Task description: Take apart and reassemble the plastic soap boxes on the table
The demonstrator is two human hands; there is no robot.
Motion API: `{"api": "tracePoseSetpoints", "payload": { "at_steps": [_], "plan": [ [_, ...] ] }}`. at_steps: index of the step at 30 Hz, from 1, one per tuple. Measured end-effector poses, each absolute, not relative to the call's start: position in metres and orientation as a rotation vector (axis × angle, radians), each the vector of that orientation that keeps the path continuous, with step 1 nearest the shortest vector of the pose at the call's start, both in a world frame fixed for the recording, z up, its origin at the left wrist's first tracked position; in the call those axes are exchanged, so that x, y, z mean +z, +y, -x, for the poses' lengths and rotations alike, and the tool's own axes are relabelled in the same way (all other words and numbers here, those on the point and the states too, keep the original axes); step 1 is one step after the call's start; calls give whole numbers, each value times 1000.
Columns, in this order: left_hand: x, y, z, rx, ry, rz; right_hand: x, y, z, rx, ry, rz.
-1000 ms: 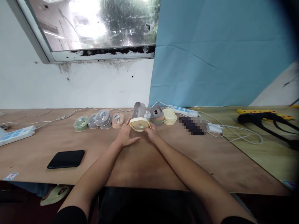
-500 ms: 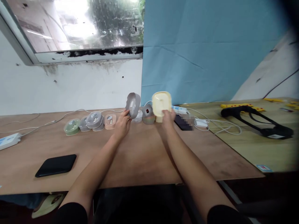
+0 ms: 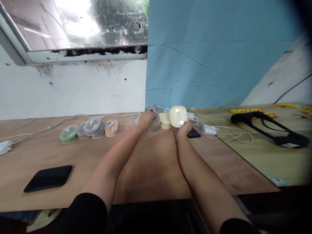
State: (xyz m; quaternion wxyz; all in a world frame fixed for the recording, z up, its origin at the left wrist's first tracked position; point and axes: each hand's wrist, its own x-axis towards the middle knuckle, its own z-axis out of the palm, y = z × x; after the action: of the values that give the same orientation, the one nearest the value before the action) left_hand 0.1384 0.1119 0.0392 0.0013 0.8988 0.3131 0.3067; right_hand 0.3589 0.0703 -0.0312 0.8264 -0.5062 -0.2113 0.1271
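lid: one, pale yellow (image 3: 178,116), raised at the right end of the row, face tilted up toward the camera, just right of the lid stack.
right hand: (image 3: 184,129) below the lid, pinching its lower edge between thumb and fingers.
grey ring: one (image 3: 152,108), at the top of the cup stack, partly covered by fingers.
left hand: (image 3: 145,120) fingers bent onto the grey ring; whether they pinch it or only rest on it, cannot tell.
cup stack: grey above, greenish below (image 3: 154,126), partly behind the left hand.
lid stack: several, pale yellow (image 3: 165,121), between the cup stack and the lid.
clear piece: one (image 3: 136,119), just left of the left hand, mostly hidden.
boxes: green (image 3: 68,134), grey ones (image 3: 94,126) bunched with one on top, peach (image 3: 111,127); a row to the left.
phone: black (image 3: 48,178), flat, near left on the brown table (image 3: 156,172).
adapter: white (image 3: 210,130), right of the lid, cables beside it.
frame: black (image 3: 265,130), far right.
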Motion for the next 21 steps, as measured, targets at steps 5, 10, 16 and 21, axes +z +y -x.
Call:
{"api": "tracePoseSetpoints", "payload": {
  "at_steps": [5, 10, 16, 21],
  "plan": [
    [36, 102, -145, 837, 982, -3019, -33, 76, -365, 532, -242, 922],
    [38, 93, -142, 824, 1146, -3005, -33, 78, -367, 647, -358, 803],
    [34, 96, -138, 793, 1162, -2956, -43, 90, -365, 576, -522, 938],
    [28, 95, -141, 782, 1205, -2957, -54, 98, -364, 239, -654, 1252]
  ]
}}
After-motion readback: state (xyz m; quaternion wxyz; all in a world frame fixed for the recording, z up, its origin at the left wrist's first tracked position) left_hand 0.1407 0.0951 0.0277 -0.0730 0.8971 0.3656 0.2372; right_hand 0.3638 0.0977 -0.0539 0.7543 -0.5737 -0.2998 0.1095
